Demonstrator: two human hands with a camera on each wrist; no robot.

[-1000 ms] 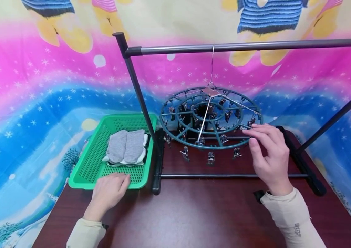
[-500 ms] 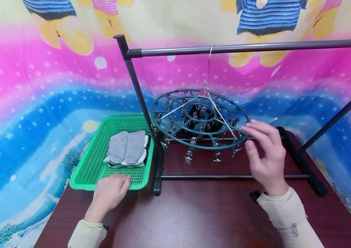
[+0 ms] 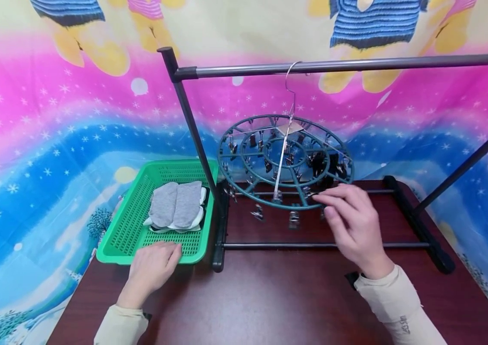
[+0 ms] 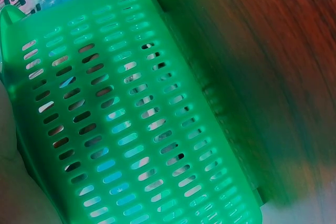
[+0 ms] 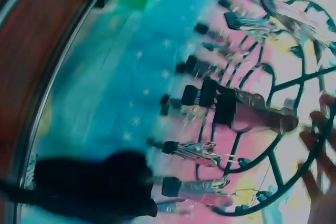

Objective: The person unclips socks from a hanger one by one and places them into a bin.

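A round green clip hanger hangs by its wire hook from a dark rail, its ring tilted and ringed with metal clips. Dark cloth hangs from clips at its right side. My right hand is at the ring's front right edge, fingers extended and thumb apart; in the right wrist view the fingers overlap the ring. My left hand grips the front rim of a green plastic basket, fingers bent over it. Folded grey socks lie in the basket on top of whiter and darker pieces.
The black rack's left post stands between basket and hanger. A low crossbar spans the rack's feet above the brown table. A printed cloth backdrop rises close behind.
The clip hanger has turned and swung, bringing the dark cloth from its middle to the right side. My right hand has moved left along the ring; my left hand has stayed on the basket.
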